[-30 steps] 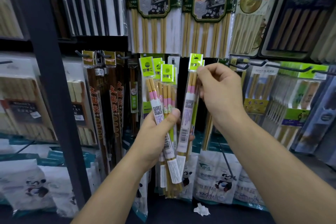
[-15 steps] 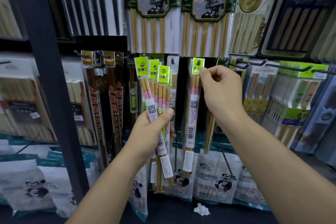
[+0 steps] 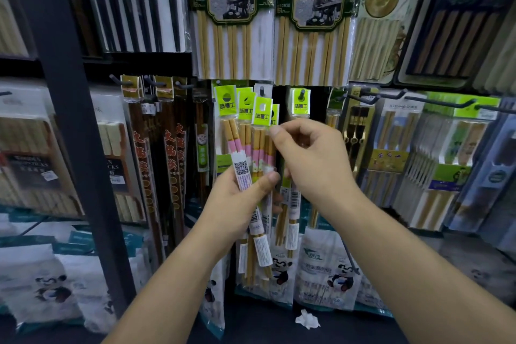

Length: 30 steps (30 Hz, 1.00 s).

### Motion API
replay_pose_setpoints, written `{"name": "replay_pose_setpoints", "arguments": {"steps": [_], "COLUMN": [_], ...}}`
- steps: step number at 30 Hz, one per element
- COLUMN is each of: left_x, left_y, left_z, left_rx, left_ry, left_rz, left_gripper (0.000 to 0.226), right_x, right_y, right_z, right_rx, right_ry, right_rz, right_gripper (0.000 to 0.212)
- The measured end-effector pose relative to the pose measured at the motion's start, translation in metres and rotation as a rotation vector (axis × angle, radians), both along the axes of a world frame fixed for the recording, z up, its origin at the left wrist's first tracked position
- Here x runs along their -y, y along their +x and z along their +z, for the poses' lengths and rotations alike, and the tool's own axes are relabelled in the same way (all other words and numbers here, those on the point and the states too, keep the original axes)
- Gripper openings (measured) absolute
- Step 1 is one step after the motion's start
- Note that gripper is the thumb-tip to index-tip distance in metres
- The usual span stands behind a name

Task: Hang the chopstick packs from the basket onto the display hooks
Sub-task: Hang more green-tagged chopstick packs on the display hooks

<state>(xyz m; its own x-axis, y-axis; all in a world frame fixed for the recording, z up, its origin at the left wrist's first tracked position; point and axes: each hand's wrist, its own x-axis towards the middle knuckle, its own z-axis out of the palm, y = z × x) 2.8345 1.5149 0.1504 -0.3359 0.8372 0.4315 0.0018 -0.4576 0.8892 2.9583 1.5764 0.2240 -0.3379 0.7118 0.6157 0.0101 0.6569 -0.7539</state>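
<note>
My left grip [image 3: 237,198] clamps the packs [image 3: 252,148], fanned just left of the hook [image 3: 301,95], headers up so the holes show. My right grip [image 3: 312,159] pinches the nearest pack [image 3: 275,114] by its top, I judge to draw it free.

Chopstick packs [image 3: 252,165]: lime-green headers, pink bands.
</note>
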Motion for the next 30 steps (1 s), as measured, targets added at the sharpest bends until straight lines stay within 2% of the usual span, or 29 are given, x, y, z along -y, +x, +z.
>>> {"name": "replay_pose_setpoints", "arguments": {"steps": [5,7,9,11,13,17,19,20,24,27,30], "left_x": [0.000,-0.002,-0.002,-0.003,-0.001,0.000,0.000,0.000,0.002,0.003,0.003], "left_y": [0.000,-0.002,-0.005,-0.009,-0.009,-0.006,-0.004,-0.004,-0.002,-0.003,-0.003], "left_z": [0.000,0.000,-0.002,-0.004,-0.004,-0.001,0.000,0.000,0.002,0.002,0.002], "left_rx": [-0.031,0.029,0.060,0.011,-0.008,0.022,0.073,0.093,0.158,0.118,0.064], "left_ry": [0.034,0.004,-0.025,-0.052,-0.064,-0.051,-0.052,-0.055,-0.052,-0.044,-0.028], "left_rz": [0.004,0.038,0.079,0.103,0.071,-0.008,-0.054,-0.065,-0.072,-0.050,-0.027], "left_gripper": [0.027,0.021,0.027,0.040,0.049,0.030,0.040,0.043,0.029,0.023,0.014], "right_x": [-0.003,-0.008,-0.015,-0.020,-0.024,-0.029,-0.031,-0.032,-0.034,-0.033,-0.025], "right_y": [0.000,0.003,0.006,0.008,0.008,0.005,0.005,0.005,0.005,0.006,0.008], "right_z": [0.004,0.010,0.017,0.022,0.023,0.022,0.022,0.022,0.019,0.014,0.010], "right_rx": [-0.074,-0.143,-0.196,-0.208,-0.196,-0.205,-0.201,-0.195,-0.172,-0.189,-0.209], "right_ry": [-0.032,-0.054,-0.081,-0.091,-0.079,-0.095,-0.114,-0.116,-0.102,-0.092,-0.032], "right_rz": [-0.015,-0.062,-0.095,-0.126,-0.155,-0.165,-0.177,-0.183,-0.200,-0.229,-0.263], "right_gripper": [0.020,0.023,0.026,0.030,0.034,0.040,0.042,0.042,0.034,0.021,0.020]}}
